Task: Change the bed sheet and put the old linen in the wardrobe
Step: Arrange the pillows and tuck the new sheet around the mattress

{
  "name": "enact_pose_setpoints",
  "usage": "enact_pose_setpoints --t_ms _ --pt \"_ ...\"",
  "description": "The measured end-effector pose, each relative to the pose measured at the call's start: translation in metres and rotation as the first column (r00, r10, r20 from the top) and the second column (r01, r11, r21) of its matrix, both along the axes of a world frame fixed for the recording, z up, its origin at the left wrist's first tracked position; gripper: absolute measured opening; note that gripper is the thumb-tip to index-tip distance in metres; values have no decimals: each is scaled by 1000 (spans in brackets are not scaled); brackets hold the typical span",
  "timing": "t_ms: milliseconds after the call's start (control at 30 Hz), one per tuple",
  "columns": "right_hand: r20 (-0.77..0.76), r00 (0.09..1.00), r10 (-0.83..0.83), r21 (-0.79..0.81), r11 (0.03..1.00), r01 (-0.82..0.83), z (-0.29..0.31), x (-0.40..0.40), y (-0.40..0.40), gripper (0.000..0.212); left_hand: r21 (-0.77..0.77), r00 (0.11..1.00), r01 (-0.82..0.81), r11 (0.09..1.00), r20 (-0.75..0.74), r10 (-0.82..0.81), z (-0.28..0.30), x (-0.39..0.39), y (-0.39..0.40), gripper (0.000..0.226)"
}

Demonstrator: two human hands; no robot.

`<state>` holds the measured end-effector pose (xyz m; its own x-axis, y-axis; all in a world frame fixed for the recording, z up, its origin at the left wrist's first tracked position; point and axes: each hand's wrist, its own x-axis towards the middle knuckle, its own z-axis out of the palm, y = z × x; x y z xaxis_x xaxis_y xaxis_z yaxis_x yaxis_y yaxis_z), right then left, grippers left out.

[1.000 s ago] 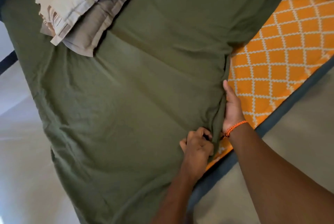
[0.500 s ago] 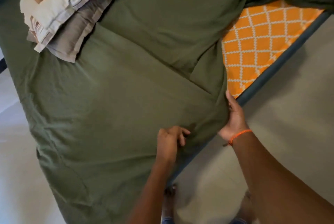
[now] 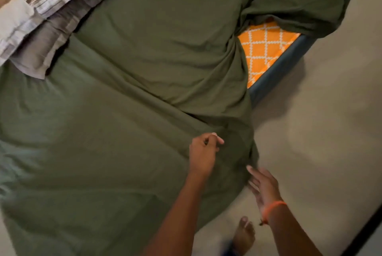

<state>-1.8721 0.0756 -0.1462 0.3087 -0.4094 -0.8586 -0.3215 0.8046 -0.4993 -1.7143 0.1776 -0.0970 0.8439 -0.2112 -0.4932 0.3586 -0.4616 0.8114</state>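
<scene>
An olive-green bed sheet (image 3: 128, 94) covers most of the bed and hangs over its near right side. At the right, a patch of the orange mattress (image 3: 264, 49) with a white lattice pattern lies bare, and more green sheet is bunched beyond it. My left hand (image 3: 203, 152) is over the sheet near the bed's edge, fingers loosely curled, with no cloth visibly caught in them. My right hand (image 3: 262, 185), with an orange band at the wrist, has straight fingers beside the hanging edge of the sheet.
Two pillows (image 3: 39, 14), one in striped patchwork and one grey, lie at the top left on the sheet. The dark blue bed frame (image 3: 279, 67) shows under the orange patch. Beige floor (image 3: 320, 131) is to the right, and my bare foot (image 3: 245, 233) stands close to the bed.
The sheet was drawn over the mattress edge, so less orange shows. My left hand let go of the bunched cloth. My right hand came off the sheet and dropped lower.
</scene>
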Motion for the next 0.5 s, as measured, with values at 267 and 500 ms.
enact_pose_setpoints --t_ms 267,500 --pt "53 982 183 -516 847 -131 24 139 -80 14 -77 992 -113 991 44 117 10 27 -83 35" --pt "54 956 290 -697 696 -172 27 271 -175 16 4 967 -104 995 234 101 -5 128 -155 16"
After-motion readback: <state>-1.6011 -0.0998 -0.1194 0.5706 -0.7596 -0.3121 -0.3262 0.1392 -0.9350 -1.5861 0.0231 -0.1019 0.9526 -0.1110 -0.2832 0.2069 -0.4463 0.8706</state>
